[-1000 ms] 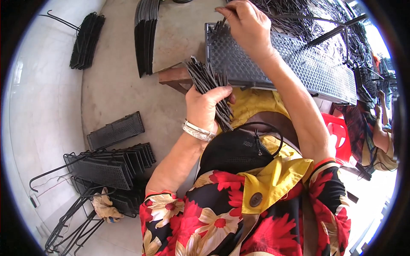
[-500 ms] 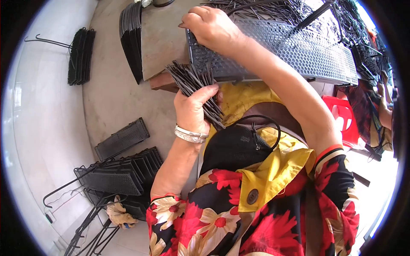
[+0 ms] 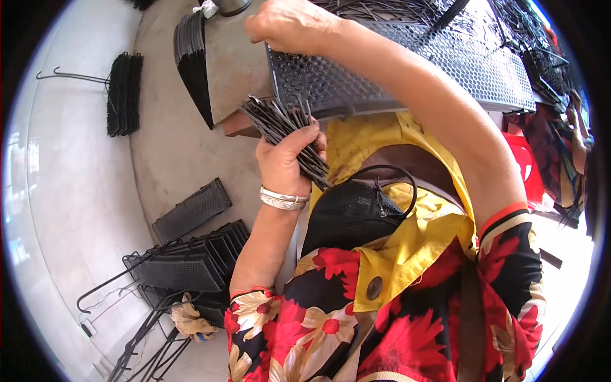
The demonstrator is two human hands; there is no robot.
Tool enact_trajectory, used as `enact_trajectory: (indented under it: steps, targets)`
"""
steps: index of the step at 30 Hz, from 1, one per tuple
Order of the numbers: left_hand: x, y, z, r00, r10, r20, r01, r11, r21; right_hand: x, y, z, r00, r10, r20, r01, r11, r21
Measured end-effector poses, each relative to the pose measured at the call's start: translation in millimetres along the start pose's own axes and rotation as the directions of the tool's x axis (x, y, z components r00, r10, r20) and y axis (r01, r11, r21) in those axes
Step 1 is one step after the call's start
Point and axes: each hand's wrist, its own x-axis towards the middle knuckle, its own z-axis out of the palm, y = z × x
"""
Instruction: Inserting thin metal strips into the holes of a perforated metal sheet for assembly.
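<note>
A bundle of thin black strips (image 3: 270, 124) is clasped in my left hand (image 3: 286, 159), its ends fanning out past the thumb and below the palm. My right arm reaches across to the far side. There my right hand (image 3: 289, 27) is closed with curled fingers at the left end of a black perforated metal panel (image 3: 388, 60). Whatever those fingers pinch, if anything, is hidden. The panel lies on the worktable in front of me, and more loose black strips (image 3: 388, 9) are heaped behind it.
A curved stack of black panels (image 3: 194, 70) stands on the tabletop board (image 3: 238, 70), left of my right hand. Framed mesh panels (image 3: 184, 264) are piled on the floor at lower left. Others hang by the wall (image 3: 124, 95). A red chair (image 3: 525, 169) and another person (image 3: 576, 140) are at right.
My right hand has shifted slightly left and away from me, past the panel's left edge. The left hand keeps its grip on the bundle. The whole view has tilted a little.
</note>
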Motion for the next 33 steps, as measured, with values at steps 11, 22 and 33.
enact_trajectory:
  steps: [11,22,33]
  targets:
    - [-6.1,-5.1,-2.4,1.000,-0.025,0.017,0.027,0.991,-0.132,6.3,-15.7,-23.4,0.943,0.279,0.180,-0.262,0.958,-0.114]
    - [-7.1,-5.0,-0.7,0.997,-0.077,0.021,0.079,0.985,-0.155,9.1,-30.7,-11.1,0.941,0.281,0.190,-0.246,0.950,-0.190]
    - [-7.8,1.6,0.0,0.999,-0.015,0.046,0.020,0.994,-0.110,-62.5,-74.2,-48.2,0.590,0.626,0.510,-0.782,0.285,0.554]
